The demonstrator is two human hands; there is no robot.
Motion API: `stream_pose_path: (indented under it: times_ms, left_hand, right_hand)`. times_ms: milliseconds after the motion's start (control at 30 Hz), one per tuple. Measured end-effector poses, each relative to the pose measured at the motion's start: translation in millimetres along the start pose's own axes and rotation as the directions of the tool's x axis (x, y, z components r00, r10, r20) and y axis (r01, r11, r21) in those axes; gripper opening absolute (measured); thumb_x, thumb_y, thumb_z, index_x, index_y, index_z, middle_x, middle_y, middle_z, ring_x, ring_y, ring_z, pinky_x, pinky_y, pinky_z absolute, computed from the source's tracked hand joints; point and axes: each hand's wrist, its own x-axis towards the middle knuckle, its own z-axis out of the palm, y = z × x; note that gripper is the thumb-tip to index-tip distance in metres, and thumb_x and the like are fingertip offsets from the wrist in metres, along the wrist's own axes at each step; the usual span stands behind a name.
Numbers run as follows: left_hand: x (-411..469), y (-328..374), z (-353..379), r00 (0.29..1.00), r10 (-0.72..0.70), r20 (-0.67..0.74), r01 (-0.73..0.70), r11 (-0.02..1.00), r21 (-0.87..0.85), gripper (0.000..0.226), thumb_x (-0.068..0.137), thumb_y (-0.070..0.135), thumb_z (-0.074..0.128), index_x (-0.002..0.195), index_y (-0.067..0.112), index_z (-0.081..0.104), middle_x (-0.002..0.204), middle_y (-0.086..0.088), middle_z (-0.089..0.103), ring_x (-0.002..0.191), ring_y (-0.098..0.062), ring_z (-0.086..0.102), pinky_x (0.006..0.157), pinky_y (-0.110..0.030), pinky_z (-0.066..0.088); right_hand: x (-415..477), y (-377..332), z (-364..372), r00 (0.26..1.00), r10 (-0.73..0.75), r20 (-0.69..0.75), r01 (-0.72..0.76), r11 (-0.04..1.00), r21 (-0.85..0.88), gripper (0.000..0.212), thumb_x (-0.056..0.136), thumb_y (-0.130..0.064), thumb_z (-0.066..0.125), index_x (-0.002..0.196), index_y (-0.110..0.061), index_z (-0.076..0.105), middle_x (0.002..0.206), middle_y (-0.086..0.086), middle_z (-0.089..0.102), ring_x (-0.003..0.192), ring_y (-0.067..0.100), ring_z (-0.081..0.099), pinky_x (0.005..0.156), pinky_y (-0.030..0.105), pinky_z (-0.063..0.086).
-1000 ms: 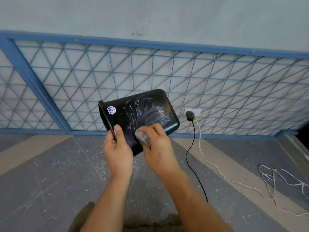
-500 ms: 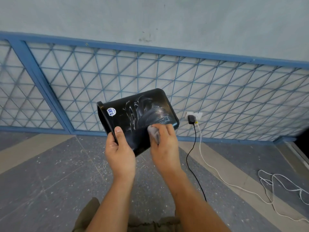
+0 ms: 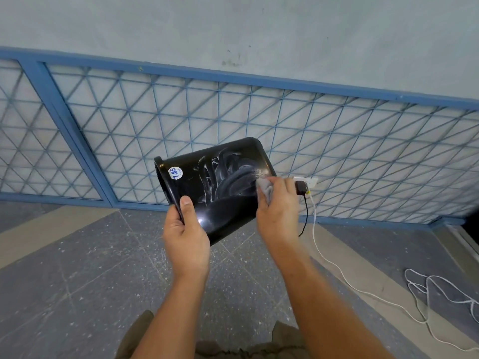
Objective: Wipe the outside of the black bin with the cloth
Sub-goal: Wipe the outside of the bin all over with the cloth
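The black bin (image 3: 220, 182) is held in the air on its side, its open rim to the left and its base to the right. A white round price sticker sits near the rim, and pale wipe streaks cover its upper side. My left hand (image 3: 186, 229) grips the rim, thumb on the outside wall. My right hand (image 3: 278, 206) holds a small grey cloth (image 3: 265, 190) against the bin's right end near the base.
A blue metal grille (image 3: 181, 120) runs along the wall behind the bin. A wall socket (image 3: 308, 181) holds a black charger (image 3: 300, 189); a black cable and a white cable (image 3: 337, 268) trail over the speckled floor to the right.
My right hand slid the cloth from the bin's lower middle rightward and up to its base end. The bin stayed in my left hand's grip.
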Motion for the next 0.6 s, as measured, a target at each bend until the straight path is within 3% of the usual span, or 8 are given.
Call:
stream_pose_path:
  times_ms: [67, 167, 233, 333, 400, 433, 500, 600]
  left_hand:
    - [-1.6, -2.8, 2.0, 1.000, 0.027, 0.016, -0.027, 0.999, 0.028, 0.037, 0.109, 0.053, 0.046, 0.098, 0.025, 0.069, 0.068, 0.016, 0.063, 0.064, -0.005, 0.060, 0.067, -0.033, 0.051]
    - [0.4, -7.3, 2.2, 1.000, 0.014, -0.004, -0.014, 1.000, 0.018, 0.037, 0.106, 0.056, 0.049, 0.099, 0.027, 0.072, 0.086, 0.005, 0.076, 0.081, -0.017, 0.073, 0.076, -0.044, 0.060]
    - [3.7, -9.0, -0.1, 1.000, -0.011, -0.013, 0.011, 1.000, 0.006, 0.036, 0.108, 0.053, 0.049, 0.098, 0.027, 0.073, 0.087, 0.001, 0.077, 0.083, -0.017, 0.074, 0.083, -0.051, 0.061]
    - [4.4, -7.6, -4.0, 1.000, -0.020, -0.011, 0.020, 1.000, -0.006, 0.042, 0.100, 0.066, 0.048, 0.104, 0.033, 0.075, 0.096, 0.004, 0.079, 0.095, -0.019, 0.075, 0.090, -0.058, 0.060]
    - [3.4, -6.6, -6.1, 1.000, -0.019, -0.003, 0.019, 1.000, 0.006, 0.046, 0.098, 0.071, 0.046, 0.109, 0.036, 0.074, 0.103, 0.006, 0.079, 0.102, -0.020, 0.075, 0.093, -0.056, 0.059]
    - [2.6, -5.5, -6.3, 1.000, -0.019, 0.000, 0.019, 1.000, 0.020, 0.044, 0.101, 0.068, 0.045, 0.108, 0.035, 0.074, 0.102, 0.006, 0.079, 0.101, -0.019, 0.075, 0.091, -0.051, 0.060]
    - [1.2, -2.7, -7.4, 1.000, -0.010, 0.006, 0.010, 0.998, 0.064, 0.041, 0.107, 0.059, 0.044, 0.103, 0.029, 0.072, 0.096, 0.005, 0.076, 0.094, -0.019, 0.073, 0.082, -0.040, 0.058]
    - [0.9, 1.7, -7.1, 1.000, 0.008, 0.024, -0.011, 0.994, 0.104, 0.040, 0.109, 0.053, 0.043, 0.100, 0.025, 0.069, 0.088, 0.007, 0.072, 0.083, -0.012, 0.067, 0.073, -0.031, 0.049]
  right_hand:
    - [-17.8, -16.3, 9.8, 0.995, -0.027, 0.096, 0.027, 1.000, 0.000, 0.025, 0.096, 0.000, 0.062, 0.119, -0.009, 0.063, 0.118, -0.001, 0.051, 0.095, 0.002, 0.046, 0.090, 0.021, 0.047]
    - [-42.0, -40.4, 21.2, 0.966, -0.183, 0.182, 0.175, 0.983, 0.063, 0.023, 0.092, 0.004, 0.063, 0.113, -0.005, 0.066, 0.113, 0.004, 0.056, 0.094, 0.016, 0.058, 0.087, 0.028, 0.054]
    - [-50.3, -52.1, 24.2, 0.939, -0.246, 0.241, 0.219, 0.967, 0.132, 0.019, 0.092, 0.000, 0.065, 0.110, -0.005, 0.068, 0.108, 0.004, 0.057, 0.092, 0.015, 0.059, 0.084, 0.024, 0.053]
    - [-46.3, -60.6, 12.8, 0.958, -0.024, 0.287, -0.072, 0.945, 0.320, 0.009, 0.098, -0.024, 0.066, 0.107, -0.023, 0.067, 0.106, -0.008, 0.059, 0.092, 0.004, 0.059, 0.081, 0.018, 0.053]
    - [-30.3, -54.0, -2.7, 0.962, 0.220, 0.164, -0.271, 0.863, 0.428, 0.007, 0.098, -0.035, 0.065, 0.103, -0.030, 0.064, 0.101, -0.009, 0.064, 0.089, 0.006, 0.063, 0.077, 0.029, 0.058]
    - [-18.6, -44.6, -11.1, 0.954, 0.295, 0.056, -0.290, 0.854, 0.432, 0.011, 0.098, -0.036, 0.065, 0.105, -0.028, 0.064, 0.099, -0.007, 0.066, 0.089, 0.009, 0.064, 0.078, 0.032, 0.057]
    - [5.5, -22.3, -25.5, 0.956, 0.274, -0.104, -0.231, 0.923, 0.307, 0.019, 0.098, -0.032, 0.066, 0.110, -0.018, 0.066, 0.104, -0.002, 0.066, 0.091, 0.013, 0.060, 0.084, 0.027, 0.050]
    - [21.9, 1.6, -22.2, 0.989, 0.138, -0.052, -0.136, 0.990, 0.030, 0.021, 0.096, -0.016, 0.066, 0.115, -0.006, 0.067, 0.111, 0.009, 0.062, 0.096, 0.017, 0.053, 0.082, 0.016, 0.034]
